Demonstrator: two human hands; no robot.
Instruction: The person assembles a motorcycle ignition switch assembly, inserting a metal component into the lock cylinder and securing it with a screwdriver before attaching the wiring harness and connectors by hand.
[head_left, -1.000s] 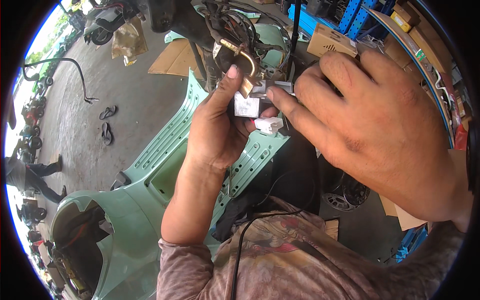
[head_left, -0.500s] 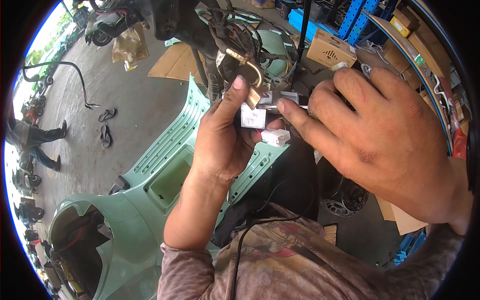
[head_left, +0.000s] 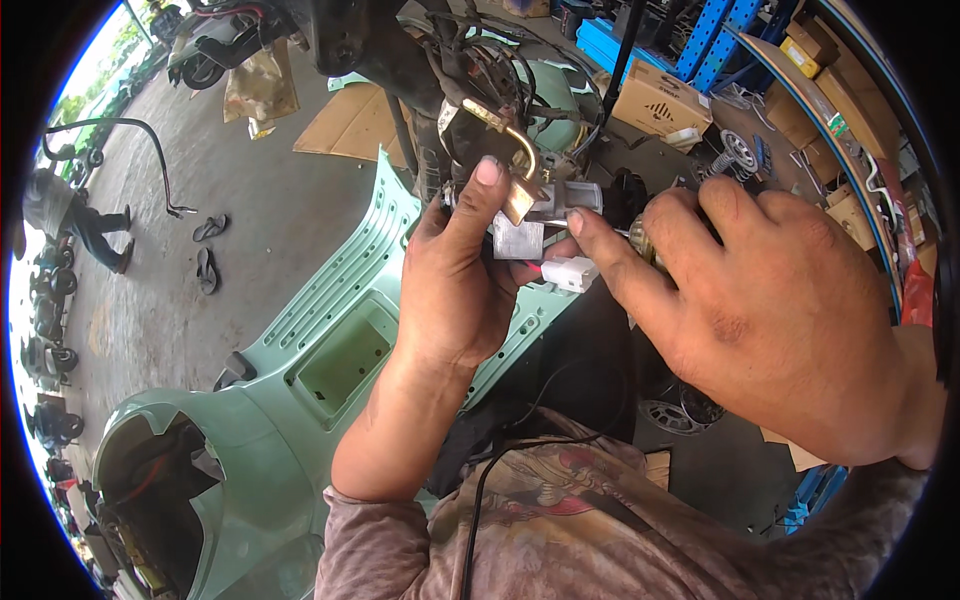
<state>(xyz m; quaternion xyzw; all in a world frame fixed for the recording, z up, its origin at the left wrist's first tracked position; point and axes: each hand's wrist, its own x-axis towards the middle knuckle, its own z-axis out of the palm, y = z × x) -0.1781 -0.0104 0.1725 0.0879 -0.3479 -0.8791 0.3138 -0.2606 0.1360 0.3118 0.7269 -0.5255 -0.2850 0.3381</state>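
Note:
A silver metal lock-like part [head_left: 568, 197] with a bent brass-coloured fitting [head_left: 522, 200], a pale label [head_left: 517, 238] and a white connector [head_left: 568, 273] on short wires is held in my left hand [head_left: 455, 295], thumb pressed on the brass piece. My right hand [head_left: 760, 310] grips a slim metal tool [head_left: 636, 234], mostly hidden by the curled fingers, its shaft reaching the part under my index fingertip. Directly above hangs a bundle of black cables [head_left: 470, 55] on the vehicle frame [head_left: 375, 40].
Mint-green body panels [head_left: 230, 470] lie below and left. Cardboard [head_left: 340, 125], sandals [head_left: 207, 268] and a hanging cable [head_left: 140, 125] are beyond. A co-worker [head_left: 75, 220] is at the far left. A box [head_left: 660, 100], loose parts [head_left: 738, 150] and blue shelving [head_left: 712, 40] stand at the right.
Both my hands have moved slightly down and right with the metal part and tool. The co-worker at the far left has moved up the picture, farther along the floor.

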